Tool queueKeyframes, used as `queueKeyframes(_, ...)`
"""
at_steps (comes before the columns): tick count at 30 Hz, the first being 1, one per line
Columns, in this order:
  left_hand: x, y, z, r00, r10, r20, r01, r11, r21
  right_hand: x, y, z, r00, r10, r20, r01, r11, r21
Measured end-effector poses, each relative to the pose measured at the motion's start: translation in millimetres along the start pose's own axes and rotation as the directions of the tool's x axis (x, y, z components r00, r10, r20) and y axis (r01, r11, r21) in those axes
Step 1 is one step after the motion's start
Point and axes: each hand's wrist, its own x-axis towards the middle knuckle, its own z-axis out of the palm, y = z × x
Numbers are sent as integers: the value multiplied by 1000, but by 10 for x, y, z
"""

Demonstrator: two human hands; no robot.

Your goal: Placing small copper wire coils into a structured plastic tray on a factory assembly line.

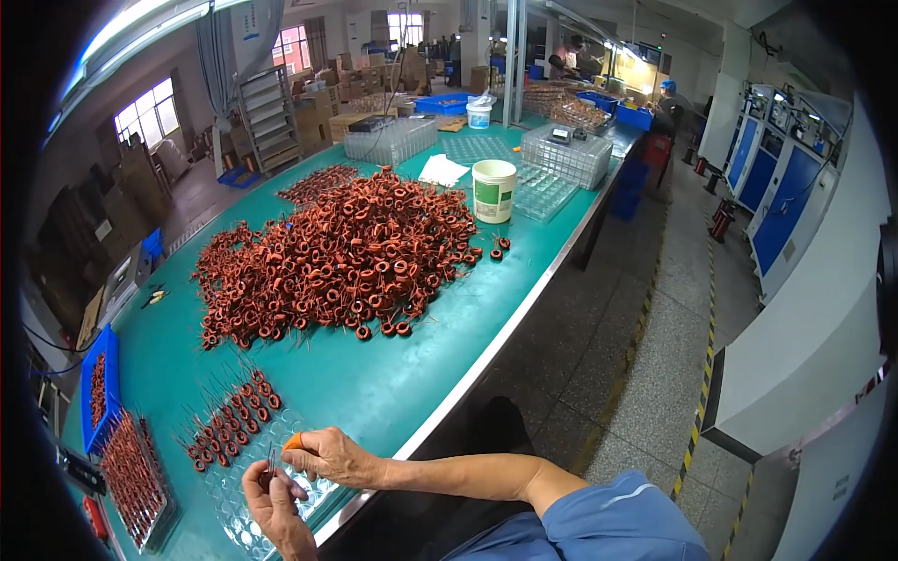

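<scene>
Bent over a long green tabletop (393, 374), you bring both hands together near its front edge, the thumb and fingers of your left hand (278, 510) clamped on a small reddish-brown ring-shaped coil (267, 481), mostly hidden in the pinch. Your right hand (332, 456) meets it just beside, fingers curled in toward thin upright wires (273, 456); a bright orange piece (294, 441) shows at its fingertips, though whether they grip it or wear it cannot be told from this view. Below your hands lies a clear plastic tray with round cups (236, 510), with rows of wired reddish-brown coils (234, 421) at its far side. To your left sit a clear tray packed with wired coils (163, 522) and, beyond it, a blue plastic bin (113, 365). Ahead of you spreads a broad heap of reddish-brown wired rings (337, 262), a white bucket with a green label (493, 196) standing near its right side
</scene>
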Motion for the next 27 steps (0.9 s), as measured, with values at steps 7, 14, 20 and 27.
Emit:
queueKeyframes(7,-23,56,11,991,-6,137,-11,992,126,15,13,-3,999,-19,-44,22,998,57)
queueKeyframes(14,-193,3,-157,990,90,107,-121,936,331,-167,-219,-14,981,186,59,-194,888,418)
queueKeyframes(20,-330,181,-295,937,-349,-14,349,937,16,-93,-19,113,998,56,15,-55,998,-42)
queueKeyframes(27,-269,212,-201,867,-407,288,436,899,-43,-146,-248,65,967,251,44,-254,940,229)
